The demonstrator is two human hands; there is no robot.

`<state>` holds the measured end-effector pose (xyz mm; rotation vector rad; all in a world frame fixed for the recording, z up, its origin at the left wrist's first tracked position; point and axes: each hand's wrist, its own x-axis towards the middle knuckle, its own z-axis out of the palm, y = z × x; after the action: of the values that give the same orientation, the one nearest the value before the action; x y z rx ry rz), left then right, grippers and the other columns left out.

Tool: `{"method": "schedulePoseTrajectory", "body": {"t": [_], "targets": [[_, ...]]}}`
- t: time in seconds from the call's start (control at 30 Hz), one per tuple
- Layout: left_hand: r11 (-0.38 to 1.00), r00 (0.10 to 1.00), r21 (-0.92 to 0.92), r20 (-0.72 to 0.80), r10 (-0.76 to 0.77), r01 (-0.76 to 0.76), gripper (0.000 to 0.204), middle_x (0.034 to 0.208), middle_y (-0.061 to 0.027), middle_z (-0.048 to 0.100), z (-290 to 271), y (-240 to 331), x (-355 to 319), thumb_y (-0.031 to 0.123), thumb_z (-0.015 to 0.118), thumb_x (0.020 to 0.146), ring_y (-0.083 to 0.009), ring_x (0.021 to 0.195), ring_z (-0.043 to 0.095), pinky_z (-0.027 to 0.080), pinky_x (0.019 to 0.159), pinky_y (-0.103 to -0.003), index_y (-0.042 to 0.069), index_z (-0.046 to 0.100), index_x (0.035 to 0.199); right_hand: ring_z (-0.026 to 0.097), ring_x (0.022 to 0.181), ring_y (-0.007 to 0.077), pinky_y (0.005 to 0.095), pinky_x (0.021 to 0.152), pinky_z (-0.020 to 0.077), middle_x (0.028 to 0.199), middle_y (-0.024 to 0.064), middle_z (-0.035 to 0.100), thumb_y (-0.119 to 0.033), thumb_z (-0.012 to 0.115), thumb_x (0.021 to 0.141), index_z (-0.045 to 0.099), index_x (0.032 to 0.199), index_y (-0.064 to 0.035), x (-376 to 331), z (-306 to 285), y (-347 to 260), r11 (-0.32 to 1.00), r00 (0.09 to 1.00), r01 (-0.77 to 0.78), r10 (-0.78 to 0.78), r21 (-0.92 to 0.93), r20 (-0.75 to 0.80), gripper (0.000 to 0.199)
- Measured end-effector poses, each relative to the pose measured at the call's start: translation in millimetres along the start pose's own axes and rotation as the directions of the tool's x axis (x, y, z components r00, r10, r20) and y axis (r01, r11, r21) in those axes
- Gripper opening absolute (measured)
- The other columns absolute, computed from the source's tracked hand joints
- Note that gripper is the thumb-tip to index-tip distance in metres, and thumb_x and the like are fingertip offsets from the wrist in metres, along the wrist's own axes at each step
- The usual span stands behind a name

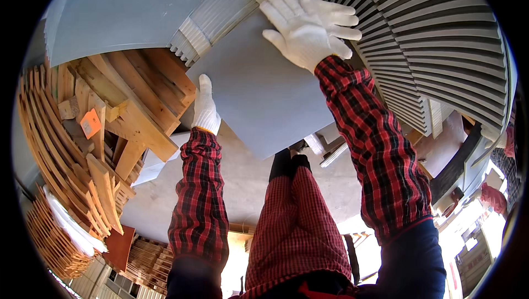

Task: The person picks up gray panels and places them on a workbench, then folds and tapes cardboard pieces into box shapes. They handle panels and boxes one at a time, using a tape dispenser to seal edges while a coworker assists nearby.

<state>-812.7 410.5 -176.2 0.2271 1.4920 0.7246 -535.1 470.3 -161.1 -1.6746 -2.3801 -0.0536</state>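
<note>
A flat, smooth grey panel [262,89] lies tilted between my arms, one corner toward me. My left hand [206,109], in a white knit glove, grips its left edge, thumb on top and the other fingers hidden. Near the far right edge of the panel, my right hand [300,29], gloved alike, lies flat with its fingers spread. More white gloved fingers [344,22] show just to its right; I cannot tell whose they are. Beyond the panel is a row of pale, close-set strips [220,15].
A large blue-grey sheet [127,9] covers the far left. Stacked wooden boards and beams [132,128] stand at left, with an orange tag [90,124]. Tall stacks of grey slats [435,40] fill the right. Concrete floor [231,183] lies below. Another person's sleeve [493,197] appears at far right.
</note>
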Motion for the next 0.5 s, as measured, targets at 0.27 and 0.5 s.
{"method": "schedulePoseTrajectory", "body": {"t": [0.27, 0.5], "targets": [[1.000, 0.996, 0.014, -0.082, -0.026, 0.027, 0.069, 0.149, -0.0119, 0.049, -9.8, -4.6, 8.8, 0.055, 0.045, 0.105, -0.0262, 0.133, 0.050, 0.042, 0.113, -0.041, 0.005, 0.039, 0.151, 0.028, 0.151, 0.0276, 0.0523, 0.122, 0.0193, 0.162, 0.0065, 0.034, -0.049, 0.053, 0.098, 0.038, 0.153, -0.0163, -51.6, 2.7, -93.6, 0.970, 0.977, -0.121, 0.079, 0.211, 0.196, 0.066], [0.998, 1.000, 0.053, -0.022, -0.022, 0.023, 0.072, 0.153, -0.0111, 0.044, -15.3, -5.6, 14.0, 0.058, 0.044, 0.104, -0.0263, 0.137, 0.047, 0.041, 0.114, -0.041, 0.008, 0.034, 0.154, 0.043, 0.134, 0.0252, 0.0450, 0.111, 0.0372, 0.140, 0.0075, 0.048, -0.036, 0.059, 0.095, 0.050, 0.134, -0.0109, -142.4, -12.2, -165.2, 0.848, 0.822, 0.270, -0.450, 0.457, 0.349, 0.047]]}}
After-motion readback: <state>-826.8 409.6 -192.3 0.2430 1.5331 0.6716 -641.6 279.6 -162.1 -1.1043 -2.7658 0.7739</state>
